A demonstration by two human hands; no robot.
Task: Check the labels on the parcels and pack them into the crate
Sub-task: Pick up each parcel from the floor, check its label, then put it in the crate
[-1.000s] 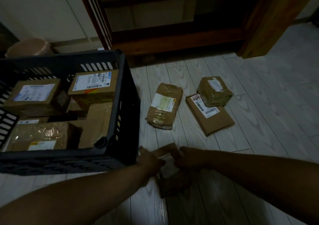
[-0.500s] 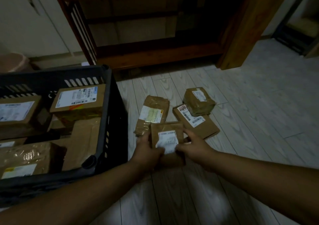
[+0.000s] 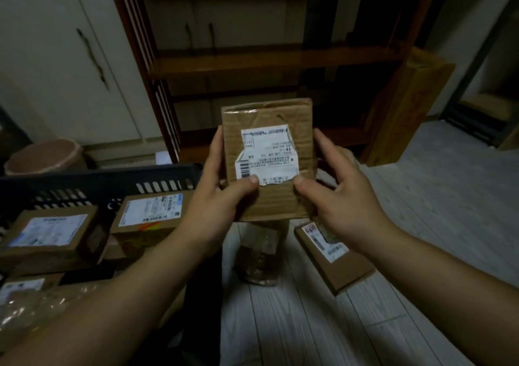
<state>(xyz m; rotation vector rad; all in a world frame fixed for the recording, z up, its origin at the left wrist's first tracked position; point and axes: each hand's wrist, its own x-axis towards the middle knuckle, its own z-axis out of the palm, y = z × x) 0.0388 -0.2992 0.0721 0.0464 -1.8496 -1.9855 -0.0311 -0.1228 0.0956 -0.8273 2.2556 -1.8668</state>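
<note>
A small brown cardboard parcel (image 3: 276, 197) with a torn white label facing me is held upright in front of the camera. My left hand (image 3: 216, 194) grips its left edge, thumb on the label's lower corner. My right hand (image 3: 339, 194) grips the right edge, thumb on the front. The dark plastic crate (image 3: 92, 181) stands at the left with several labelled parcels inside, among them a box with a white label (image 3: 151, 211). On the floor below lie a taped brown parcel (image 3: 259, 259) and a flat cardboard parcel (image 3: 337, 264), both partly hidden by my hands.
A dark wooden shelf unit (image 3: 252, 62) rises straight ahead. A tall cardboard box (image 3: 407, 107) leans beside it at the right. A pinkish round bin (image 3: 42, 156) stands behind the crate near the white cupboard doors (image 3: 56, 56). Pale plank floor (image 3: 421, 211) stretches right.
Both hands lifted the small parcel from the floor up to eye level, label towards me. My view tilted up, so the shelf fills more of the frame.
</note>
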